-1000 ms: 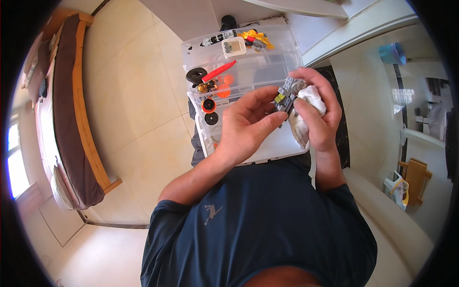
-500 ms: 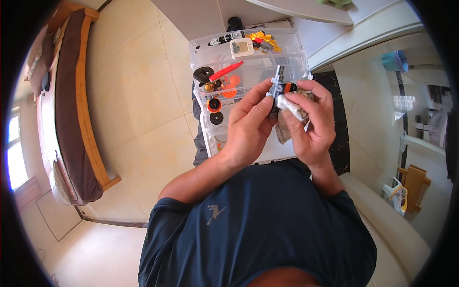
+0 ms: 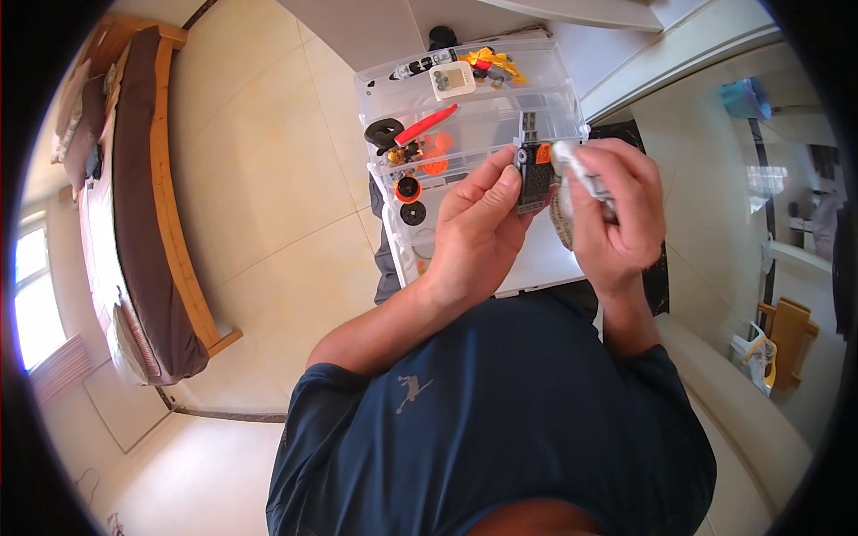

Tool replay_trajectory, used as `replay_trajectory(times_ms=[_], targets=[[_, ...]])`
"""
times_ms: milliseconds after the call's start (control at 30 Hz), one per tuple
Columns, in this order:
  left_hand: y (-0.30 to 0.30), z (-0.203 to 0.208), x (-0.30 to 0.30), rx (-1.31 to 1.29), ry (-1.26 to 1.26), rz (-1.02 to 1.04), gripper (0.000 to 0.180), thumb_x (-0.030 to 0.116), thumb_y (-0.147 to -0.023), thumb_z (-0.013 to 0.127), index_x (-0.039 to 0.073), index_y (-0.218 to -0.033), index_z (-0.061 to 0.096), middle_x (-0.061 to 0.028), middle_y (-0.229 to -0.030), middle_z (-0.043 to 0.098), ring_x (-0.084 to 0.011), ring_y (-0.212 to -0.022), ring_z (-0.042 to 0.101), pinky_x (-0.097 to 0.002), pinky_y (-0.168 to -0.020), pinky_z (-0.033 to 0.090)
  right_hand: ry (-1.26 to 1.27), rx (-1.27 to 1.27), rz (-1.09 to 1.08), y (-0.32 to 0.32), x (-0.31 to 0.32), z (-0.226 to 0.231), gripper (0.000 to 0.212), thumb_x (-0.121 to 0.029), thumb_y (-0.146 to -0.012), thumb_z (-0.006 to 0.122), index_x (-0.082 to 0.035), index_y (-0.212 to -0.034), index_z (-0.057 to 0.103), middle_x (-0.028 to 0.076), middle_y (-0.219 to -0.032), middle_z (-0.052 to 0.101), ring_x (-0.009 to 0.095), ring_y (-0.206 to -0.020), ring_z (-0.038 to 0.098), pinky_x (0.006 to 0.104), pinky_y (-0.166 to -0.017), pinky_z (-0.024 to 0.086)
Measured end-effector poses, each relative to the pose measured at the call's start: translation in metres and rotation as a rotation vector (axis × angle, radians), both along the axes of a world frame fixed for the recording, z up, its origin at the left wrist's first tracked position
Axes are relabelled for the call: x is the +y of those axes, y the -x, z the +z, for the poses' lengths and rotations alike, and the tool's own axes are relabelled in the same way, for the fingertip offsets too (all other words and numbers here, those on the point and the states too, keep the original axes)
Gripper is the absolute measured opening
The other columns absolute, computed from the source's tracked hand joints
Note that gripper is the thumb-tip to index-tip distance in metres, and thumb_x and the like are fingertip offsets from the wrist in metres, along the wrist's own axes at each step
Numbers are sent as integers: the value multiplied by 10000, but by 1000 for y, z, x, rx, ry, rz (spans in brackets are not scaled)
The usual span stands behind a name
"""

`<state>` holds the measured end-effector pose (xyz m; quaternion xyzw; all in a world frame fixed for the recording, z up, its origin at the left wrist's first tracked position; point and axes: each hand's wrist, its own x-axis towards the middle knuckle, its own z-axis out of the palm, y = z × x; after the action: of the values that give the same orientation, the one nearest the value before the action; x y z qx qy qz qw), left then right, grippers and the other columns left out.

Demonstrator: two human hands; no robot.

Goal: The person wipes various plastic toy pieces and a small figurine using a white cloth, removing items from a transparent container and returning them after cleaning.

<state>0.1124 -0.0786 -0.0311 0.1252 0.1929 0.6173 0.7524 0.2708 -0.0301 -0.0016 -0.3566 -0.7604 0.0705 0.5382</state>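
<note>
My left hand (image 3: 480,219) grips a small toy-brick assembly (image 3: 536,177), black and grey with an orange piece near its top and a grey stem pointing away from me. Pinched in my right hand (image 3: 621,210) is a crumpled cloth (image 3: 585,179), pale with darker patterned parts, hanging down beside the assembly. The cloth is right next to the assembly's right side; whether they touch I cannot tell. Both hands are above a clear plastic box (image 3: 500,268). A red stick-shaped piece (image 3: 426,125) lies across the box, left of the hands.
Along the box's left side are a black ring (image 3: 384,134), an orange-and-black wheel (image 3: 407,189), a black disc (image 3: 413,213) and orange perforated pieces (image 3: 435,163). A white device with a screen (image 3: 452,80) and yellow pieces (image 3: 493,65) sit at its far end. A bed (image 3: 147,205) stands left.
My right hand has moved right with the cloth, off the front of the assembly. The assembly is turned so its flat dark face shows, still in my left hand. The view has shifted slightly.
</note>
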Motion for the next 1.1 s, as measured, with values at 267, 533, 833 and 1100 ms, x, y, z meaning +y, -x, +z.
replay_trajectory(times_ms=[267, 533, 833, 1100], targets=[[13, 11, 7, 34, 42, 28, 346, 144, -1140, 454, -27, -1426, 548, -179, -1354, 667, -268, -1321, 612, -446, -1163, 464, 122, -190, 275, 1, -15, 3, 396, 123, -695, 753, -45, -1053, 753, 100, -1053, 696, 294, -903, 659, 387, -764, 549], [6, -6, 8, -116, -2, -50, 356, 143, -1133, 480, -17, -1448, 530, -156, -1355, 666, -256, -1289, 637, -450, -1184, 462, -77, -206, 103, 8, 2, 12, 332, 68, -717, 764, -28, -1034, 757, 98, -1021, 708, 291, -902, 661, 379, -776, 560], [7, 2, 10, -25, 3, -91, 369, 143, -1128, 493, -24, -1454, 537, -137, -1397, 642, -220, -1277, 621, -440, -1160, 472, -36, -144, 39, -3, 2, 24, 348, 69, -710, 797, -40, -1040, 777, 79, -1097, 744, 304, -967, 661, 390, -806, 558], [16, 4, 14, 20, 11, -58, 389, 152, -1131, 483, -41, -1466, 524, -188, -1423, 632, -257, -1330, 601, -434, -1181, 445, 26, -249, 111, 7, -21, 2, 370, 50, -777, 785, -22, -1139, 771, 103, -1205, 707, 305, -1018, 653, 383, -849, 555]])
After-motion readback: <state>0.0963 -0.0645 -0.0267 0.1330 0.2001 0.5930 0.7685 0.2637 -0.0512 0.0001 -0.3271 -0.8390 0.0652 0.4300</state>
